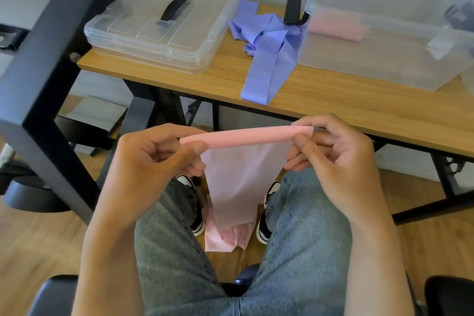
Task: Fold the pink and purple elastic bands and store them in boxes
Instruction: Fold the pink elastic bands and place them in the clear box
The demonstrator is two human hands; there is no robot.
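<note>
- Above your lap, your left hand [151, 159] and right hand [338, 156] each pinch one end of the pink band [243, 161], keeping the folded top edge taut and level; the tail hangs to the floor.
- On the table [359, 110], the purple band [266, 51] lies loose, awaiting folding.
- The open box [372, 59] already holds folded pink material, evidently your destination.

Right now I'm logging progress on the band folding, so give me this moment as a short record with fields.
left hand: pinches the left end of the folded top edge of the pink band
right hand: pinches the right end of that edge
pink band: hangs between the knees, loose end bunched on the floor
purple band: unfolded, heaped on the table, one end at the front edge
open box: holds a folded pink piece
lids: stacked on the table at left
</note>
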